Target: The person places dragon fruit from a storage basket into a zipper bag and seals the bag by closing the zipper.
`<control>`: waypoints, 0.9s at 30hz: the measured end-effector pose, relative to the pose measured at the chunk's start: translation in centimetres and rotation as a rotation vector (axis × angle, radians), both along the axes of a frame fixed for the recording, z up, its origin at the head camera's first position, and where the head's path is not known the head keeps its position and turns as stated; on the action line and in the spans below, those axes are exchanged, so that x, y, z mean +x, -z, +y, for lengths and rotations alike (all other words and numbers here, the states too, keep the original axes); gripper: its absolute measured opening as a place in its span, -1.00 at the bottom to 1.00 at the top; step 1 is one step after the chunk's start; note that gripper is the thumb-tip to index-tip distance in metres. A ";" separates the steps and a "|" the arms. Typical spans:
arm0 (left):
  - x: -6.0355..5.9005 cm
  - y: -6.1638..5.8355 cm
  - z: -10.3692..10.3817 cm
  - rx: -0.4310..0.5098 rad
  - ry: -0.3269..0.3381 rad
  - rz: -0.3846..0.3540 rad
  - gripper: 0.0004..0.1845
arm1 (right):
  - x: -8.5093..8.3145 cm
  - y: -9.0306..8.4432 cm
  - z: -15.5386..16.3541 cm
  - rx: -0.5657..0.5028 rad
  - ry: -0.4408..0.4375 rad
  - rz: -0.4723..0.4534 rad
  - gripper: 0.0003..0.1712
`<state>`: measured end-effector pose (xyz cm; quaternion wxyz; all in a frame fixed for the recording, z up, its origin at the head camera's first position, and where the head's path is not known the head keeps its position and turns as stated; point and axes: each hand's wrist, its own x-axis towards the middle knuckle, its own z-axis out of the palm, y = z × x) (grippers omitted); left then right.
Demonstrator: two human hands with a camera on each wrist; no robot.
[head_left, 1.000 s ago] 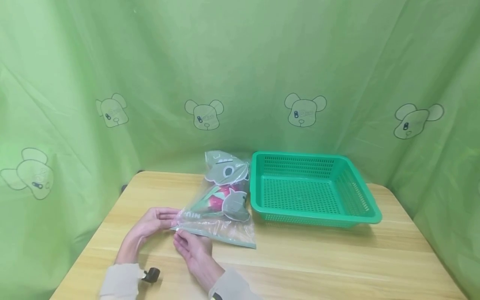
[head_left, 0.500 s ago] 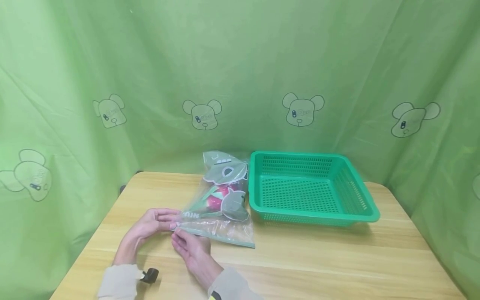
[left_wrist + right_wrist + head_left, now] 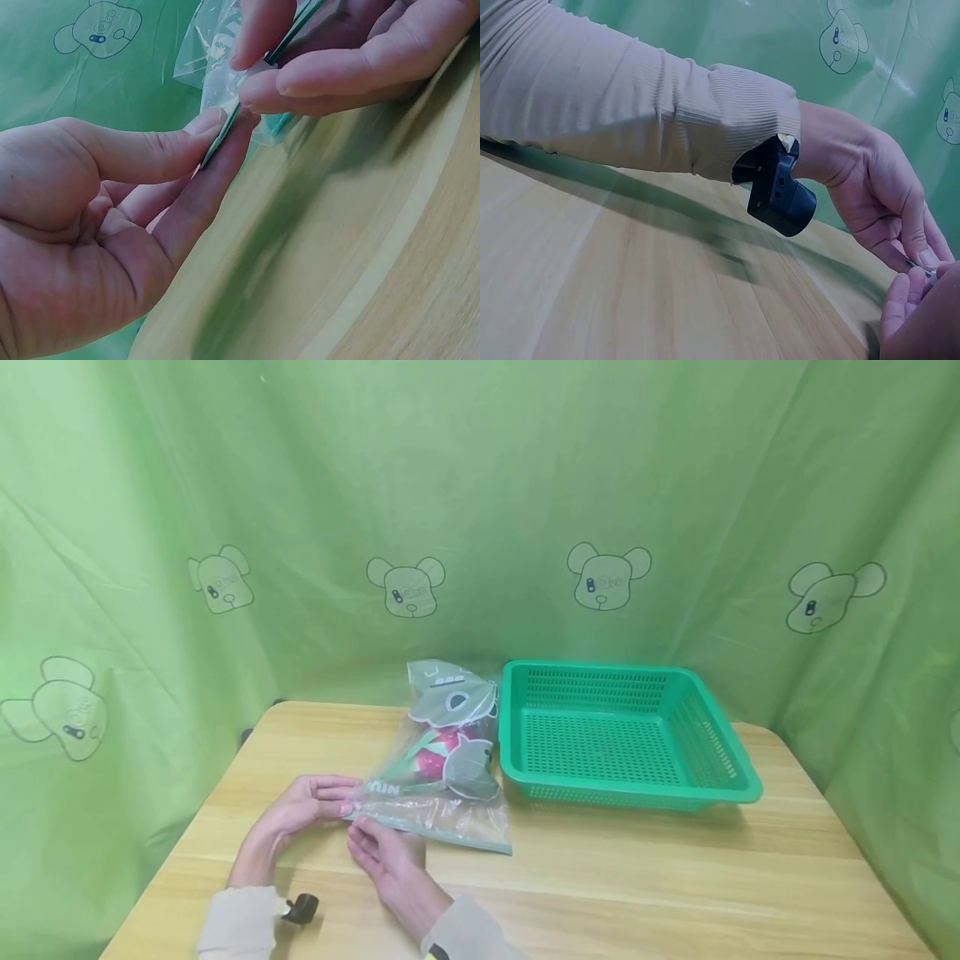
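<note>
A clear zip bag printed with grey bear shapes lies on the wooden table, with a pink and green fruit inside. Both hands meet at the bag's near left corner. My left hand pinches the green zip strip between thumb and forefinger. My right hand pinches the same strip just beside it, thumb against fingers. In the right wrist view the left hand and its wrist camera show, with the right hand's fingertips at the lower right.
A green perforated plastic basket stands to the right of the bag, touching it. A green curtain with bear prints hangs close behind and around the table. Bare wood stretches along the front and right.
</note>
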<state>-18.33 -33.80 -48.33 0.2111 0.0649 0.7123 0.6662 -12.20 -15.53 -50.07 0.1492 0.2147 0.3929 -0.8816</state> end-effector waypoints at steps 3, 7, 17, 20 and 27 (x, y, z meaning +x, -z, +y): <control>0.0 0.1 0.0 -0.001 0.002 0.006 -0.38 | 0.0 0.1 0.2 -0.006 -0.003 -0.002 -0.63; -0.1 0.2 -0.1 -0.002 0.004 0.012 -0.38 | 0.0 0.2 0.4 -0.010 -0.004 -0.003 -0.63; -0.3 0.6 0.0 -0.030 0.003 0.002 -0.36 | 0.2 0.3 1.2 -0.020 0.005 -0.007 -0.67; -0.3 0.6 0.0 -0.034 0.008 0.003 -0.34 | 0.3 0.4 1.5 -0.019 0.008 -0.003 -0.67; -0.2 0.6 -0.3 -0.040 0.023 0.007 -0.35 | 0.4 0.4 1.8 -0.007 0.000 0.010 -0.68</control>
